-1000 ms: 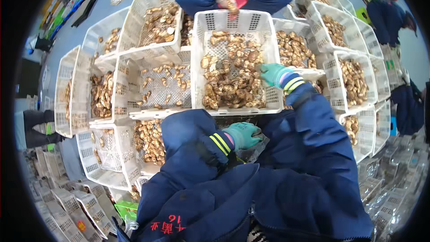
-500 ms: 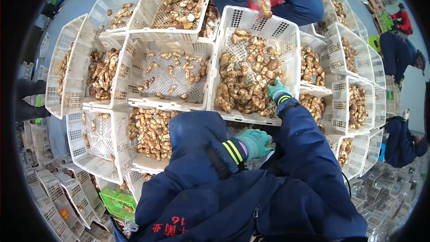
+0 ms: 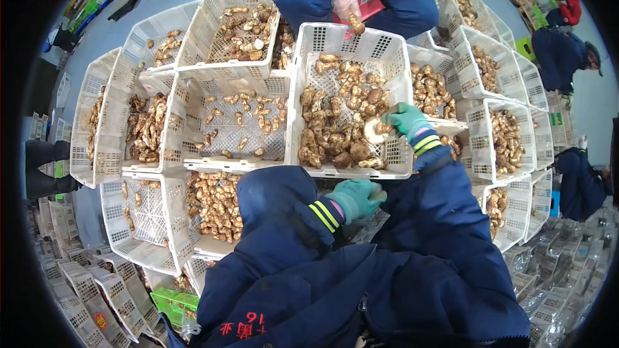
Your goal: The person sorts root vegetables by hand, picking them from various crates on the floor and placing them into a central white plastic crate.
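My right hand (image 3: pixel 404 118), in a teal glove, is closed on a large mushroom with a pale stem (image 3: pixel 375 130) at the right side of the central white crate (image 3: pixel 351 35). Brown, knobbly mushrooms (image 3: pixel 317 122) lie heaped in that crate. My left hand (image 3: pixel 358 201), gloved the same way, rests low between my legs, just below the crate's near edge, its fingers curled round a small brown mushroom (image 3: pixel 377 195) that is mostly hidden.
Several more white crates of mushrooms (image 3: pixel 235 122) surround the central one. A co-worker (image 3: pixel 383 0) sits opposite with a mushroom in a pale-gloved hand. Other workers (image 3: pixel 567 58) crouch at the right. A green basket (image 3: pixel 173 303) lies at the lower left, among stacked crates.
My right hand has taken hold of the pale-stemmed mushroom, which now shows clear of the pile under my fingers. My left hand stays low. The view has shifted slightly between frames.
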Demonstrator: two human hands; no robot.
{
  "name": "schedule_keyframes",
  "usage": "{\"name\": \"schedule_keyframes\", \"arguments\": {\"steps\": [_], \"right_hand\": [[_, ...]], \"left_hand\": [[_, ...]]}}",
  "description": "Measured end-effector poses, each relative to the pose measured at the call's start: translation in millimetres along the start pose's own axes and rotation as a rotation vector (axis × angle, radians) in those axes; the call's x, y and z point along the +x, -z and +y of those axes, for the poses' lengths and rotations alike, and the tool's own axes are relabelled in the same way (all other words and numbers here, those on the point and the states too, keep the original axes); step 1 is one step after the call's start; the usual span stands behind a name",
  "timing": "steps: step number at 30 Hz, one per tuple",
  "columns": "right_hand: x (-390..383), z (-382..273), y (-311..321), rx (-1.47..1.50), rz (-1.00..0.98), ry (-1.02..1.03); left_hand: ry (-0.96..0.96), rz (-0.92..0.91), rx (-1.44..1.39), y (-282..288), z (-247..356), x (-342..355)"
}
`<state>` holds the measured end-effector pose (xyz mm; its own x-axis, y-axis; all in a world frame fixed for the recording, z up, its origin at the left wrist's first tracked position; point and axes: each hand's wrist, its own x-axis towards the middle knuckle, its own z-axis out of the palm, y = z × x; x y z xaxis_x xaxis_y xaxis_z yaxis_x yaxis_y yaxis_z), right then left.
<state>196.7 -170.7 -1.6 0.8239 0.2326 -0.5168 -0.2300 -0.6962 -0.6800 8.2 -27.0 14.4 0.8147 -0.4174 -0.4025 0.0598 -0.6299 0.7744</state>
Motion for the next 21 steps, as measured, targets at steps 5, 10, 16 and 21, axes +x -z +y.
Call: {"name": "schedule_keyframes", "arguments": {"steps": [5,10,16,21], "right_hand": [[-80,-31,29,0.803,-0.141,0.172],[-120,-40,10,0.806,-0.118,0.372],[-174,-53,-35,-0.224,0.296,0.995],[-179,-43,-30,-0.362,0.518,1.189]], "left_hand": [[-0.118,0.327,-0.856,-1,-3,11],[-0.302,0.387,-1.413,3,-6,15],[-0.216,0.219,-1.715,15,-14,7],[-0.252,0.506,-1.436,18,-12,-8]]}}
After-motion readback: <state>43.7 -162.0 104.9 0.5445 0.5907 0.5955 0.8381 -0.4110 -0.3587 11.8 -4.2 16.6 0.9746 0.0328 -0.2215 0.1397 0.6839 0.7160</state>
